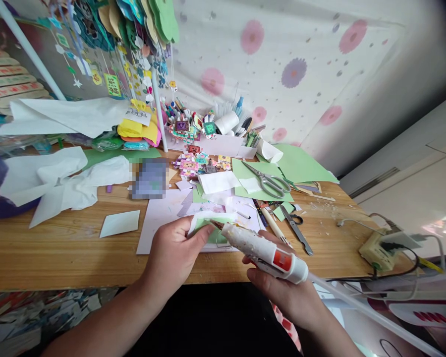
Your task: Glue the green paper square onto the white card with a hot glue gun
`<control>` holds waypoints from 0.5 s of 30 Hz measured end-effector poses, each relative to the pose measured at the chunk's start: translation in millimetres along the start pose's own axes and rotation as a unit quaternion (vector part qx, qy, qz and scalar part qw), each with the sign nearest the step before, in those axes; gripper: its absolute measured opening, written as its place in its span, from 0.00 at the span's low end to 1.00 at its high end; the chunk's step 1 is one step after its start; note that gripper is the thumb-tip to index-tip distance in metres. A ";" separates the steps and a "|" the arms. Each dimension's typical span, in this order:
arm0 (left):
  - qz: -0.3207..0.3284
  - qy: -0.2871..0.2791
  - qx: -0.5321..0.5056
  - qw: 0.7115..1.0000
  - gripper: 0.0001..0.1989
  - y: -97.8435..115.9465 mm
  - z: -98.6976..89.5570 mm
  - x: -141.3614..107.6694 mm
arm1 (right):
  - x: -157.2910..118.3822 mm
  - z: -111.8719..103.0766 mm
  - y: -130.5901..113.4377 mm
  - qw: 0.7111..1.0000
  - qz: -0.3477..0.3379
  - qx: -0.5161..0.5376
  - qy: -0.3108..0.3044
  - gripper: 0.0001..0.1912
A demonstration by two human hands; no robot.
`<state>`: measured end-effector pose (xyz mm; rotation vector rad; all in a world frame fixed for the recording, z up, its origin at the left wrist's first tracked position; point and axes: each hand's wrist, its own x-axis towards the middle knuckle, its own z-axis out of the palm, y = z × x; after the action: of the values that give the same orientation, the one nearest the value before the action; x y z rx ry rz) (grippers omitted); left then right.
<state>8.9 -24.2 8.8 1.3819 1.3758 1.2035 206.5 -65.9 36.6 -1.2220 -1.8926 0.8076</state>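
Observation:
My left hand (178,248) pinches the left side of a small green paper piece (217,233) with a white edge, thumb on top. Wrapped round a white and orange hot glue gun (267,253) is my right hand (282,287). The gun's metal nozzle points left and touches or nearly touches the green piece beside my left thumb. A clear glue stick (357,307) runs out of the gun's back end. Under the green piece lies a white sheet (152,225) on the wooden table.
Large silver scissors (267,181) lie on green paper at the back. Dark-handled scissors (297,230) are to the right. A power strip (379,250) with cables sits at the right edge. Crumpled white paper (70,178) lies left. Pens and paper crafts (189,166) stand behind.

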 end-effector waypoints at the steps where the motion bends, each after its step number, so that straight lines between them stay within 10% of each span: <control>1: 0.000 0.000 0.001 1.000 0.13 0.5 -0.1 -0.4 | -0.3 -0.4 -0.6 1.000 -0.002 -0.004 -0.001 0.05; 15: 0.038 0.012 0.058 0.998 0.14 -0.6 0.4 -5.9 | 0.1 11.8 7.7 0.989 -0.084 -0.114 0.039 0.09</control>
<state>9.5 -30.0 7.7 1.5165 1.4407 1.2083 200.2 -64.4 24.1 -1.1891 -2.0335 0.4567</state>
